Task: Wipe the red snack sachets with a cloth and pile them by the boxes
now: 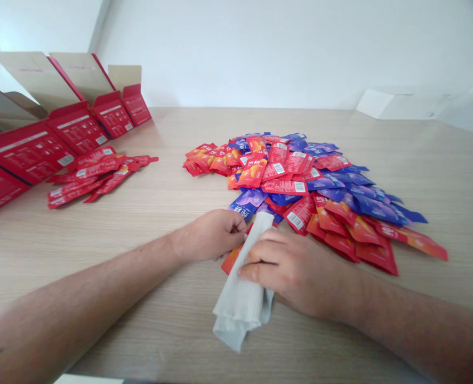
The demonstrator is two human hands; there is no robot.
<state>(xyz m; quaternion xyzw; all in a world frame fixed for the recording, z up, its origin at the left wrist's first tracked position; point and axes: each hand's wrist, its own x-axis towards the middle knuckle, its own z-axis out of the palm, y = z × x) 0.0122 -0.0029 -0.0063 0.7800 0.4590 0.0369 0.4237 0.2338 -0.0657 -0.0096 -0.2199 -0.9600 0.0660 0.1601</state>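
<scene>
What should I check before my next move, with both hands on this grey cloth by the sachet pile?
Left hand on the grey cloth: ok, fingers pinch its upper part.
Right hand on the cloth: ok, fingers lie across it.
Cloth apart from the sachet pile: not ok, its upper end overlaps the pile's near edge.
Orange sachet free of the hands: not ok, it lies under the left hand's fingers and beside the cloth.
Red sachets apart from the pile: ok, they lie near the cartons.
Inside of the red cartons: cannot tell, the flaps stand open but the contents are hidden.
</scene>
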